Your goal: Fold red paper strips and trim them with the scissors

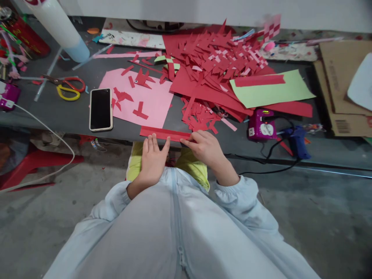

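And the right-hand end of the red paper strip [166, 133] disappears under the right hand [205, 148], whose own curled fingers hide part of their grip! Part of the near edge is lost beneath the left hand [153, 158] too. Well beyond and to the left of the hands, the white bottle [62, 29] loses its top to the frame, and beyond to the right, a checkered paper piece [272, 28] blurs above the heap of red cut paper [215, 58].

Now the strip itself: it lies crosswise at the table's near edge, right under the fingertips of both hands. Left hand flat, fingers stretched, thumb spread wide, pressing on the paper with nothing grasped. Right hand half-closed, thumb and forefinger drawn together at the strip's end; pinching or just pressing, I cannot tell!

Long and narrow, this strip, plain red, with a lengthwise line dividing a lighter band from a darker one. Just beyond it, pink paper [157, 104].
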The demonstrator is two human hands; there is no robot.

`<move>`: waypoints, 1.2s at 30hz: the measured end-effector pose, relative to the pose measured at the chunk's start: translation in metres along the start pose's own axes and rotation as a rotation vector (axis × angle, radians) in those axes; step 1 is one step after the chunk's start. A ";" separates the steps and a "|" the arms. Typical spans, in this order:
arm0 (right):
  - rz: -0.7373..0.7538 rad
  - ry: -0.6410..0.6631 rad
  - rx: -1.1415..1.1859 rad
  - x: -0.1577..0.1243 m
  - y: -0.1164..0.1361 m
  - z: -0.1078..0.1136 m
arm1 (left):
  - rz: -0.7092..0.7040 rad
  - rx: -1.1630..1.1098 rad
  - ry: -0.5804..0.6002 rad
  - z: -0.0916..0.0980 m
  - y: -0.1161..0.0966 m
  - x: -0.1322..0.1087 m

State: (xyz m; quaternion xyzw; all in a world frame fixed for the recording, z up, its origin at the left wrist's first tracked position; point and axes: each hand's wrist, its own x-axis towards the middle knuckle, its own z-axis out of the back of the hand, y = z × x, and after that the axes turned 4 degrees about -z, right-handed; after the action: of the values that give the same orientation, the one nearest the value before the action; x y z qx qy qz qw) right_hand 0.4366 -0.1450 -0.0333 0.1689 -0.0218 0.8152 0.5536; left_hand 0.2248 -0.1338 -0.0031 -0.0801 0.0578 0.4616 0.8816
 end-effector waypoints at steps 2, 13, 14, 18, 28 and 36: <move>0.005 0.003 0.005 0.001 0.000 0.000 | 0.004 -0.001 -0.006 -0.001 -0.001 0.001; 0.059 0.019 -0.068 0.003 0.003 0.002 | 0.010 0.073 0.044 0.003 -0.012 0.009; 0.059 0.021 -0.065 0.003 0.004 0.002 | 0.006 0.087 0.051 0.004 -0.013 0.010; 0.042 0.044 -0.063 0.003 0.006 0.002 | -0.020 0.124 0.046 0.003 -0.015 0.010; 0.032 -0.075 -0.067 -0.017 -0.014 0.002 | 0.006 0.025 -0.021 -0.005 -0.017 0.005; 0.095 -0.152 -0.185 -0.021 -0.015 0.002 | -0.152 0.053 0.036 -0.009 -0.019 0.007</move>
State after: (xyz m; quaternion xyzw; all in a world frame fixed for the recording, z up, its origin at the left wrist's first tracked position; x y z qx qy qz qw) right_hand 0.4574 -0.1589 -0.0398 0.1773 -0.1467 0.8198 0.5244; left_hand 0.2436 -0.1408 -0.0115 -0.0690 0.0794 0.3901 0.9147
